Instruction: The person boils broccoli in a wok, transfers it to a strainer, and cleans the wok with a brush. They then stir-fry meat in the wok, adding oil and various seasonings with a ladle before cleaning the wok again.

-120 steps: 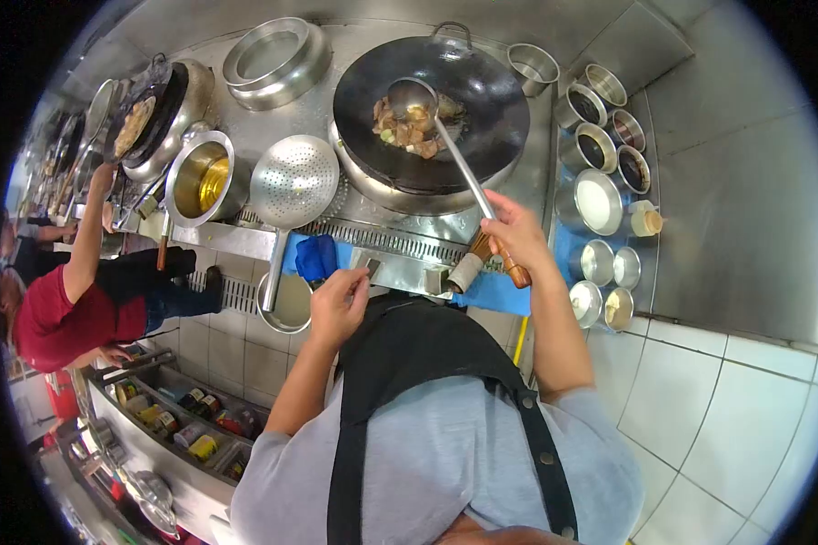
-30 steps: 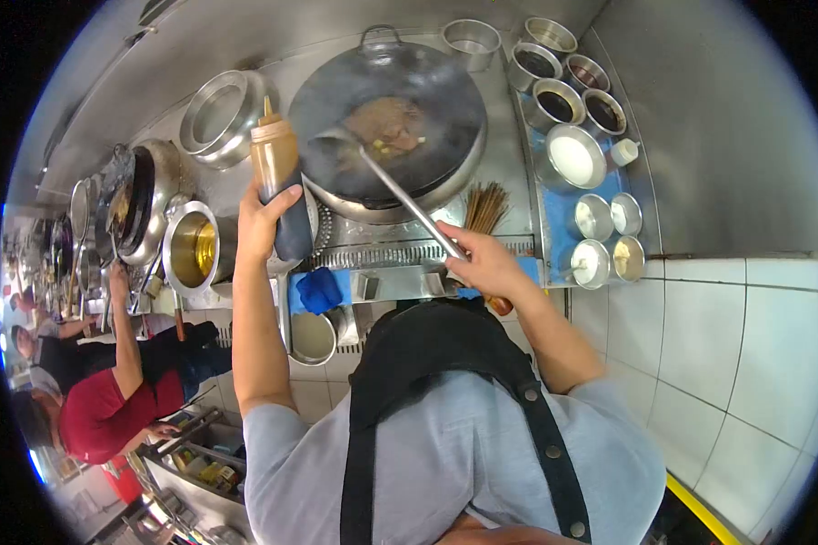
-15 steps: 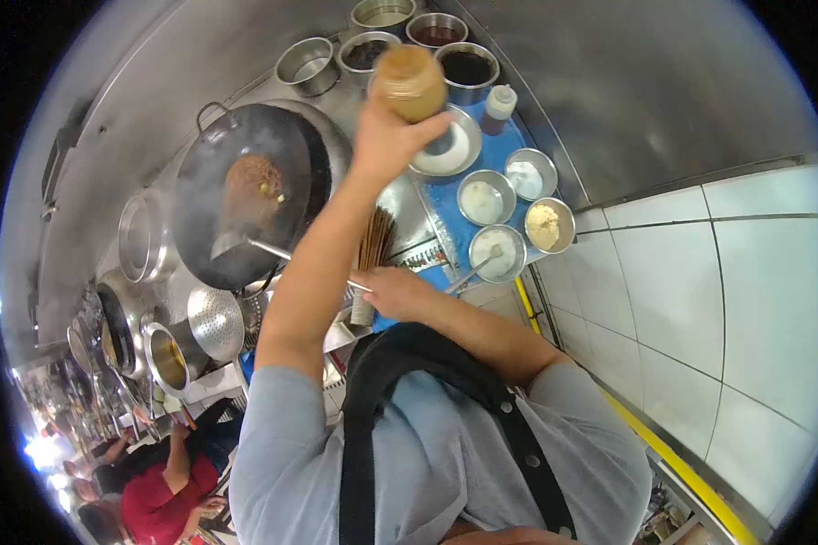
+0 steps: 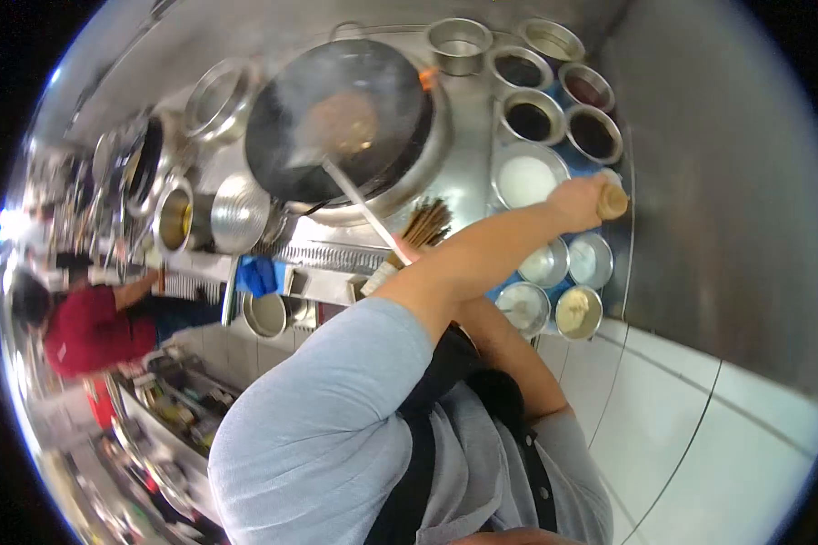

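Observation:
My left hand (image 4: 578, 203) is closed around a jar with tan contents (image 4: 613, 202), at the right edge of the counter beside the metal wall. The bowl of white granules (image 4: 525, 182) is just left of that hand. My right hand (image 4: 407, 252) is mostly hidden behind my left forearm; its fingers grip the handle of a wok spatula (image 4: 362, 204). The spatula's blade rests in a black wok (image 4: 277, 118), dim in the steam. Brown food (image 4: 344, 123) with a few pale pieces lies in the wok. Flame (image 4: 428, 79) shows at the wok's right rim.
Metal pots of dark sauce (image 4: 529, 121) stand behind my left hand. Bowls of white and pale yellow seasoning (image 4: 580, 312) sit in front. A bamboo brush (image 4: 424, 223), a perforated strainer (image 4: 240, 213) and a metal pot (image 4: 174, 218) are near the wok. A person in red (image 4: 95, 331) stands at left.
My left hand has carried the jar from above the bowls to the counter's right edge. The view has turned, so the wok appears further right. The spatula stays in the wok.

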### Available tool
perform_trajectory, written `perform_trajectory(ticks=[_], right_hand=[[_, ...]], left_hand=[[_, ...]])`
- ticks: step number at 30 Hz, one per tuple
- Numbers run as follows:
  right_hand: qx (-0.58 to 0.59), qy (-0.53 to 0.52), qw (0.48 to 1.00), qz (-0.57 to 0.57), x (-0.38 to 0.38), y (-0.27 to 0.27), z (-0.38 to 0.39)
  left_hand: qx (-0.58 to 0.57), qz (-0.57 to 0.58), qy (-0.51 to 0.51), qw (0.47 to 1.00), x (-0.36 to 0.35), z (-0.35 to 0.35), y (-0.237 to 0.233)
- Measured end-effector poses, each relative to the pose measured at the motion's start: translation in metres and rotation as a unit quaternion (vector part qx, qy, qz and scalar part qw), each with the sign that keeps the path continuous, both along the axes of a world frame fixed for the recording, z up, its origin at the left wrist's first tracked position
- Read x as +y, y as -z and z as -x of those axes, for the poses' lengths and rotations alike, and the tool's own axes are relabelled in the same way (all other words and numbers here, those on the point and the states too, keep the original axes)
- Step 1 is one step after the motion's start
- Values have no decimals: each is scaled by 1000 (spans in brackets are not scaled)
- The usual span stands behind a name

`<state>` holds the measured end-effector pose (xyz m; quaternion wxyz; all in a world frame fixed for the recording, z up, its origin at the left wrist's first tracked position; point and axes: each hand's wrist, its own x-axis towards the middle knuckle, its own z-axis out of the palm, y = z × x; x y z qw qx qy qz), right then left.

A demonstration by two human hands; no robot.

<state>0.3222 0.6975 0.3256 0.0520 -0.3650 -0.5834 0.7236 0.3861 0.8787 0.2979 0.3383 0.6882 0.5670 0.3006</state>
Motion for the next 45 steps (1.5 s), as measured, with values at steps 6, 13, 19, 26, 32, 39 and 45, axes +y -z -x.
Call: perform_trajectory(ticks=[6,13,19,26,32,39,45], right_hand=[[156,147,844,-492,8,83,38],[-7,34,992,-125,42,17,64],[7,108,975,-196,48,32,118],[-106,-96,909,-392,17,-6,90],[-139,84,950,-266,-83,-3,64],[-81,136,975,-157,-79,-6,127],[-70,152,908,-384,-143,46,107]], left_hand=[[20,-185,14,982,-86,120,-92],[115,-232,-334,906,-256,318,-48],[223,-234,-295,899,-297,398,-16],[268,-228,-163,922,-288,430,13],[214,-240,-157,934,-292,421,29],[187,-186,-158,952,-286,420,27],[208,-241,-165,933,-299,428,36]])
